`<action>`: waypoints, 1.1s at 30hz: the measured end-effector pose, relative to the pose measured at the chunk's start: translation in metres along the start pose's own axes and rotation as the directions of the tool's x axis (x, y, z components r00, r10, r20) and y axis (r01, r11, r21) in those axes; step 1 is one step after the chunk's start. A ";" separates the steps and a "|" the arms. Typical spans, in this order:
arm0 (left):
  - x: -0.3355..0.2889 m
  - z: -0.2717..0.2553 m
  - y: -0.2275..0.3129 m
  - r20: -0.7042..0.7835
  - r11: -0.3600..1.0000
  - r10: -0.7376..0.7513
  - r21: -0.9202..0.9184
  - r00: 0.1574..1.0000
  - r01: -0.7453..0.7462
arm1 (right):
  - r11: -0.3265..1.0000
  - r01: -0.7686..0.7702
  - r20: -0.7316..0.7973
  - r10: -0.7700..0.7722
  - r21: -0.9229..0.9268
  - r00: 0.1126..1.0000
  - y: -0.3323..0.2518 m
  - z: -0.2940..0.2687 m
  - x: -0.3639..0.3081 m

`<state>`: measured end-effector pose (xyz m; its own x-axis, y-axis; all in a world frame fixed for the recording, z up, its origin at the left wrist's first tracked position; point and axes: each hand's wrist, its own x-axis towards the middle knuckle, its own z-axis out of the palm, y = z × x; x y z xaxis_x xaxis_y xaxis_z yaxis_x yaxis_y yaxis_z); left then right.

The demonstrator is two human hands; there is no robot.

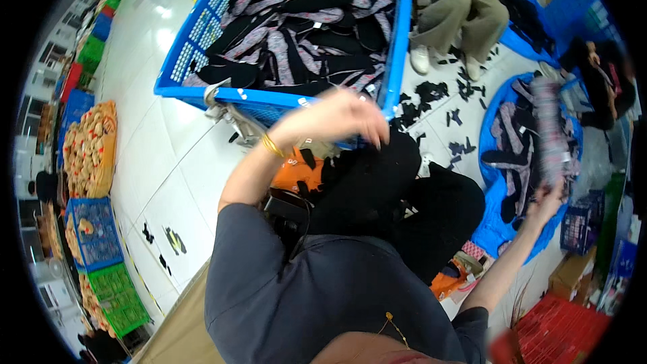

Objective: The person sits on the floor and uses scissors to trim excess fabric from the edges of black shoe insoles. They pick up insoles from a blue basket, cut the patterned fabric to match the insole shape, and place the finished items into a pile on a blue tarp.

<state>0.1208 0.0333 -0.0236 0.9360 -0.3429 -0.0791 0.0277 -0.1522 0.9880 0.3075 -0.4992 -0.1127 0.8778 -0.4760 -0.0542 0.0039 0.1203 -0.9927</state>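
My left hand [350, 118], with a yellow bracelet at the wrist, hangs over my dark-clad knee beside the near rim of a big blue crate [269, 101]. Motion blurs its fingers, and nothing shows clearly in them. Long sewn fabric pieces [280, 50], black on one side and speckled pink-grey on the other, some with white tags, fill that crate. Out to the right, my right hand [547, 203] grips the lower end of a similar long speckled fabric piece [551, 131], held up and blurred. Beneath it lies a blue sack [495, 222] with more such pieces.
Black scraps [431, 91] litter the white tiled floor. A seated person's legs [458, 10] are beyond the crate on the right. An orange bag [296, 172] sits by my knee. At lower right are a red crate [563, 327] and a cardboard box [571, 275]. Stacked crates [98, 232] line the left.
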 end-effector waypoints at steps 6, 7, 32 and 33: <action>-0.031 -0.238 -0.091 -0.742 0.603 0.048 0.555 0.669 0.572 | 0.999 0.013 0.420 -0.033 0.051 0.907 0.004 0.074 -0.042; -0.040 -0.272 -0.118 -0.718 0.461 -0.025 0.608 0.695 0.646 | 1.000 -0.027 0.498 0.024 -0.002 0.867 0.018 0.075 -0.055; 0.057 -0.056 0.026 -0.765 0.812 0.272 -0.144 0.584 -0.566 | 0.994 -0.082 0.753 0.104 -0.067 0.650 0.006 0.143 -0.166; 0.065 -0.029 0.021 -0.715 0.766 0.231 -0.284 0.659 -0.577 | 0.993 -0.071 0.740 -0.021 0.093 0.672 -0.007 0.152 -0.179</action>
<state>0.1923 0.0346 -0.0036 0.8745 0.4020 0.2714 -0.4190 0.3442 0.8402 0.2231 -0.2825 -0.0801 0.9445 0.3223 0.0641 -0.0140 0.2346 -0.9720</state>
